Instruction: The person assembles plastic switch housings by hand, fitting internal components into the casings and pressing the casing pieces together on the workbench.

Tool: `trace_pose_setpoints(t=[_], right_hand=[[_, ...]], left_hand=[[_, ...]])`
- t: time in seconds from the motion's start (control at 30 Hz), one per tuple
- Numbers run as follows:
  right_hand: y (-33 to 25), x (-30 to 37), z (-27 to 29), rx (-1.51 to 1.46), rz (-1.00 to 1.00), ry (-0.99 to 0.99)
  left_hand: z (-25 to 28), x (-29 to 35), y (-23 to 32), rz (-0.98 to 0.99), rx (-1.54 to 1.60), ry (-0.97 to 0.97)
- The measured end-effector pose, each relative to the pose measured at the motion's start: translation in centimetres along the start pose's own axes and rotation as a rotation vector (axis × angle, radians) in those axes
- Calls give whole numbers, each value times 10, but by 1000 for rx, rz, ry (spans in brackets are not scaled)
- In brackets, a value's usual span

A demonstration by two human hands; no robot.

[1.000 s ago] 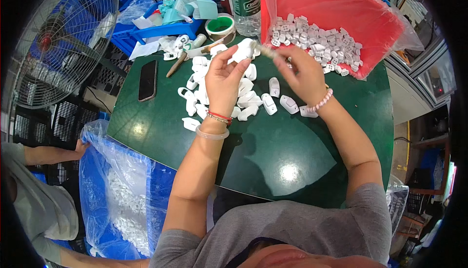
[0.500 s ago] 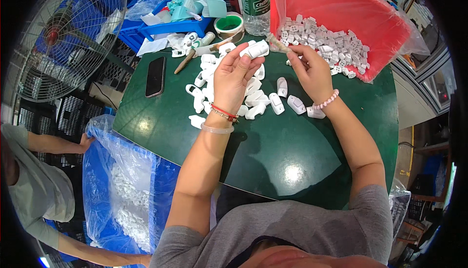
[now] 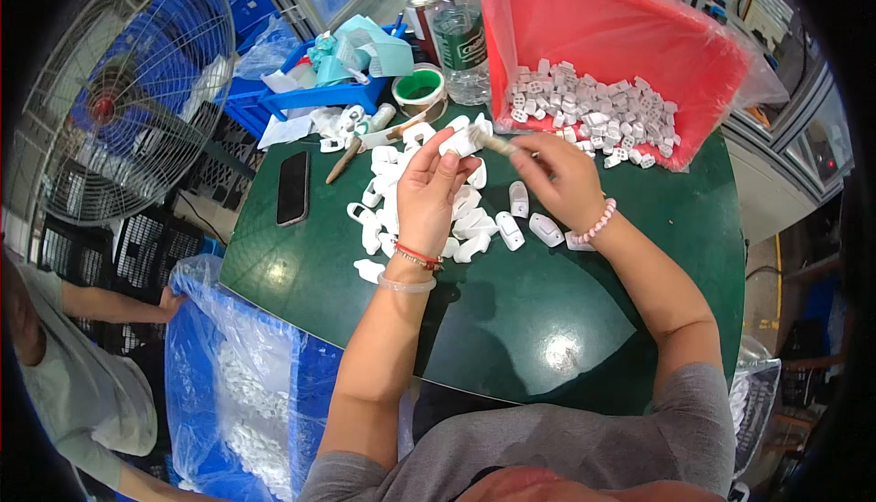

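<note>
My left hand (image 3: 425, 201) is closed around a white plastic housing (image 3: 458, 142), held up above the table. Between the fingertips of my right hand (image 3: 566, 183) is a small tan brush (image 3: 499, 144), its pale end against the housing or right beside it. Under and around my left hand lies a loose heap of similar white plastic housings (image 3: 473, 224). Several rounded white pieces with a raised centre (image 3: 546, 230) lie in a rough row below my right hand.
A red lined bin (image 3: 620, 27) of small white parts stands far right. Behind the heap are a bottle (image 3: 463, 46), tape roll (image 3: 421, 88), wooden-handled tool (image 3: 343, 161) and blue tray (image 3: 365, 93). A phone (image 3: 293, 189) lies left. A co-worker's hand (image 3: 172, 303) grips a blue crate (image 3: 310, 374).
My right hand has brought the brush leftward to the white housing. The whole view has shifted slightly, so the table sits lower in the picture.
</note>
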State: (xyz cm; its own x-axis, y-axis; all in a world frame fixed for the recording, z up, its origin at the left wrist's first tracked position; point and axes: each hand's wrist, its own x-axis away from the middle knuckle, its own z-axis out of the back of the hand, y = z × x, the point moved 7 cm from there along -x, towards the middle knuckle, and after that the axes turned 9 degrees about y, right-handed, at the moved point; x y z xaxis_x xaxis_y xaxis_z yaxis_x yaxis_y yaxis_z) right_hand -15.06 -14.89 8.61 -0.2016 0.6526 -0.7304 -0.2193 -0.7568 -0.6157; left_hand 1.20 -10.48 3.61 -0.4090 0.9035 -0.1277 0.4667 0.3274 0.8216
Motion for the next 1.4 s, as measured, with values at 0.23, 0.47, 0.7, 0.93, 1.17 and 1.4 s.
trace_pose_setpoints(t=[0.23,0.47,0.7,0.93,1.17,1.4], right_hand=[[6,6,-6,-82,-61,-95],[0,8,-13,75,106,-179],[-3,10,-18,119,168,-204],[12,8,-19,-25,-61,-159],[41,1,-9,-259,-345,-129],[27,18,-33,-661,-743,-444]], left_hand=[[3,-6,5,-52,59,27],[11,-10,5,-53,41,80],[8,-10,3,-44,-25,58],[13,-10,-1,-27,6,49],[5,-10,-3,30,30,15],[-11,4,-7,122,10,-166]])
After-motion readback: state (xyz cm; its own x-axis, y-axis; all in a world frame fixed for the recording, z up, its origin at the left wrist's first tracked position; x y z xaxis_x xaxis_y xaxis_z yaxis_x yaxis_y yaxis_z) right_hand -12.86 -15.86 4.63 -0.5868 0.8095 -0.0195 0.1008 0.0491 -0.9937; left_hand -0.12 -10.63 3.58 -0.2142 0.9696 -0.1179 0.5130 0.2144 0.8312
